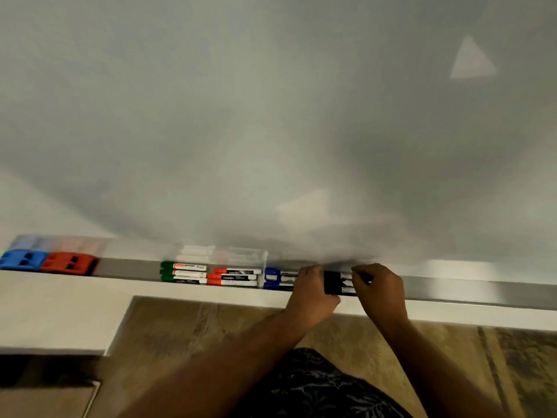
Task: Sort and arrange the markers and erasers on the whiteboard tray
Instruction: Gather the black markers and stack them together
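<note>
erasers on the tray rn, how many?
2. A blue eraser sits at the tray's far left end; a red eraser lies right beside it. None visible elsewhere.

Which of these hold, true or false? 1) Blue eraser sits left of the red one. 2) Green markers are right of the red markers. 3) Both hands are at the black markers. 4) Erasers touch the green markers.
1) True: blue eraser is left of red eraser.
2) False: green markers lie left of red markers.
3) True: left hand and right hand flank the black markers.
4) False: bare tray separates them.
</note>
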Action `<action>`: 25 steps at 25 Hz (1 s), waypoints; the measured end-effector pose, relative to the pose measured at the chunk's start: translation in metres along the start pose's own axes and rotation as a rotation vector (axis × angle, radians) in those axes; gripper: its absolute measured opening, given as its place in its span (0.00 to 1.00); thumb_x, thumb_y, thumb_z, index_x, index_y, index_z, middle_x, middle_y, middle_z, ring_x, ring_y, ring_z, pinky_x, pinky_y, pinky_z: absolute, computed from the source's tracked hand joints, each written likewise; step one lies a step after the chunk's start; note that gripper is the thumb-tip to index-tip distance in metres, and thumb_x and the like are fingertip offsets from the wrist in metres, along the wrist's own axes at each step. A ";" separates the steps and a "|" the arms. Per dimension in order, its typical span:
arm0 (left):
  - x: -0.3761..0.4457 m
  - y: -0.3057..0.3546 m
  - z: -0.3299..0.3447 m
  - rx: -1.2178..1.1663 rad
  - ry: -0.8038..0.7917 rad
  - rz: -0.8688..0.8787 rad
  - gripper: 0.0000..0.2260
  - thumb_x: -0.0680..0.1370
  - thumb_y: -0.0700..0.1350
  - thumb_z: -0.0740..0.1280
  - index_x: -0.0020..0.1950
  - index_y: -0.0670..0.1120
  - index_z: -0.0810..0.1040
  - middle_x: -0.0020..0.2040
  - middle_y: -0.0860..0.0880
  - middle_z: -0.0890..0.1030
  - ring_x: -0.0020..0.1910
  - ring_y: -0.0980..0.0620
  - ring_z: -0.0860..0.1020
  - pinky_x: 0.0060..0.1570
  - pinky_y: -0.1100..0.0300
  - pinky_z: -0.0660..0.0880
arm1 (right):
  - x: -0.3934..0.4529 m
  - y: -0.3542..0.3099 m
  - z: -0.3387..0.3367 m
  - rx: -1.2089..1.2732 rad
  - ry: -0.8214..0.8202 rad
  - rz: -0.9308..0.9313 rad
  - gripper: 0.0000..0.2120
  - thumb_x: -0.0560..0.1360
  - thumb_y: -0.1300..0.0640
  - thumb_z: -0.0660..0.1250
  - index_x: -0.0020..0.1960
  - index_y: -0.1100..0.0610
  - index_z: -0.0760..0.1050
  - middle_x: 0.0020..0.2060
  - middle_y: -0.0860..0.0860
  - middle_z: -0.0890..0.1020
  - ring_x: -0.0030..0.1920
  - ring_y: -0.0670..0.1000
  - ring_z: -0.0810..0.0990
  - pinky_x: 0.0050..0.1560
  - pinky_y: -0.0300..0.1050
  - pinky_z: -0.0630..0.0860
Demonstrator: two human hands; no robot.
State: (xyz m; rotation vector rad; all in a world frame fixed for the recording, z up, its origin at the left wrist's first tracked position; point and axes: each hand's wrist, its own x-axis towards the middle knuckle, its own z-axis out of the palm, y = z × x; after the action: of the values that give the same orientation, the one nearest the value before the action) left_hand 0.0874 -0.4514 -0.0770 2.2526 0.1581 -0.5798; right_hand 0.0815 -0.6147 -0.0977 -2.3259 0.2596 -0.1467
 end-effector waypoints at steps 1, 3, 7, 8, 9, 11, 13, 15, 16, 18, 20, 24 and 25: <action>-0.003 -0.004 -0.009 -0.038 0.047 0.026 0.31 0.72 0.46 0.78 0.73 0.49 0.71 0.70 0.48 0.72 0.67 0.49 0.76 0.66 0.55 0.75 | -0.001 -0.016 0.008 0.041 -0.035 -0.056 0.05 0.75 0.61 0.72 0.45 0.54 0.86 0.39 0.46 0.85 0.38 0.43 0.82 0.40 0.37 0.78; -0.010 -0.016 -0.029 -0.102 0.142 0.064 0.23 0.72 0.47 0.77 0.66 0.52 0.76 0.61 0.52 0.77 0.58 0.54 0.80 0.59 0.61 0.78 | -0.001 -0.049 0.026 0.103 -0.130 -0.157 0.07 0.75 0.60 0.73 0.49 0.49 0.87 0.40 0.38 0.83 0.40 0.37 0.80 0.42 0.28 0.72; -0.020 -0.052 -0.076 -0.195 0.284 0.088 0.16 0.72 0.42 0.74 0.56 0.56 0.79 0.52 0.57 0.81 0.48 0.62 0.80 0.47 0.71 0.76 | -0.004 -0.105 0.068 0.200 -0.292 -0.216 0.09 0.75 0.59 0.74 0.48 0.46 0.87 0.38 0.31 0.81 0.43 0.34 0.81 0.44 0.27 0.74; -0.023 -0.064 -0.090 -0.211 0.298 0.067 0.15 0.72 0.42 0.73 0.55 0.57 0.78 0.51 0.58 0.81 0.47 0.63 0.80 0.46 0.72 0.76 | -0.005 -0.117 0.080 0.207 -0.329 -0.209 0.09 0.75 0.59 0.74 0.48 0.46 0.87 0.38 0.33 0.83 0.42 0.36 0.82 0.45 0.30 0.76; -0.025 -0.078 -0.103 -0.221 0.315 0.049 0.15 0.74 0.41 0.72 0.54 0.59 0.77 0.50 0.59 0.81 0.47 0.63 0.80 0.45 0.72 0.76 | -0.007 -0.128 0.092 0.208 -0.355 -0.203 0.08 0.75 0.59 0.73 0.48 0.47 0.87 0.39 0.36 0.84 0.42 0.38 0.82 0.45 0.34 0.78; -0.029 -0.111 -0.130 -0.223 0.346 0.001 0.15 0.74 0.41 0.72 0.53 0.58 0.76 0.48 0.59 0.81 0.45 0.63 0.81 0.44 0.72 0.74 | -0.012 -0.149 0.117 0.206 -0.378 -0.180 0.07 0.75 0.60 0.73 0.48 0.50 0.88 0.41 0.42 0.86 0.42 0.40 0.83 0.46 0.38 0.78; -0.034 -0.145 -0.157 -0.239 0.346 -0.062 0.14 0.74 0.40 0.73 0.53 0.57 0.77 0.47 0.58 0.82 0.44 0.62 0.81 0.44 0.70 0.75 | -0.019 -0.165 0.143 0.181 -0.401 -0.141 0.06 0.75 0.59 0.73 0.49 0.51 0.88 0.42 0.43 0.87 0.43 0.40 0.83 0.48 0.37 0.77; -0.038 -0.178 -0.185 -0.287 0.341 -0.113 0.13 0.74 0.41 0.73 0.53 0.57 0.78 0.47 0.56 0.84 0.41 0.60 0.82 0.42 0.65 0.78 | -0.031 -0.178 0.169 0.136 -0.448 -0.112 0.06 0.76 0.57 0.73 0.50 0.50 0.88 0.43 0.43 0.87 0.42 0.39 0.83 0.48 0.35 0.77; -0.039 -0.195 -0.201 -0.317 0.342 -0.140 0.12 0.75 0.41 0.73 0.53 0.56 0.79 0.48 0.56 0.84 0.41 0.59 0.82 0.41 0.63 0.78 | -0.038 -0.185 0.183 0.112 -0.473 -0.090 0.06 0.77 0.57 0.73 0.50 0.50 0.88 0.43 0.43 0.87 0.42 0.39 0.83 0.48 0.35 0.77; -0.039 -0.229 -0.234 -0.371 0.327 -0.187 0.11 0.76 0.41 0.73 0.55 0.54 0.80 0.50 0.54 0.84 0.43 0.55 0.83 0.39 0.61 0.78 | -0.052 -0.199 0.211 0.083 -0.469 -0.013 0.07 0.77 0.56 0.72 0.52 0.50 0.87 0.44 0.43 0.87 0.43 0.39 0.83 0.47 0.34 0.77; -0.036 -0.258 -0.262 -0.432 0.280 -0.197 0.11 0.76 0.41 0.72 0.57 0.52 0.80 0.51 0.52 0.84 0.47 0.52 0.83 0.43 0.59 0.80 | -0.065 -0.210 0.235 0.118 -0.355 0.102 0.08 0.77 0.58 0.72 0.53 0.50 0.86 0.46 0.44 0.86 0.46 0.41 0.83 0.46 0.33 0.76; -0.020 -0.277 -0.290 -0.454 0.081 -0.137 0.13 0.76 0.39 0.72 0.60 0.50 0.82 0.55 0.52 0.85 0.54 0.50 0.83 0.60 0.50 0.81 | -0.081 -0.212 0.252 0.153 -0.036 0.311 0.17 0.76 0.62 0.72 0.64 0.55 0.79 0.58 0.51 0.82 0.54 0.50 0.81 0.57 0.45 0.77; -0.016 -0.275 -0.291 -0.445 -0.002 -0.119 0.15 0.77 0.39 0.72 0.63 0.50 0.81 0.59 0.52 0.85 0.57 0.52 0.83 0.62 0.50 0.80 | -0.082 -0.209 0.251 0.147 0.018 0.350 0.20 0.76 0.63 0.72 0.67 0.55 0.78 0.61 0.52 0.81 0.57 0.51 0.81 0.58 0.45 0.76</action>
State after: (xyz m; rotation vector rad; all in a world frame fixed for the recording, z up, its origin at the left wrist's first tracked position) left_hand 0.0970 -0.0507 -0.0840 1.8192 0.3839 -0.5472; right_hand 0.0778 -0.2787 -0.1226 -2.0982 0.6370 -0.0113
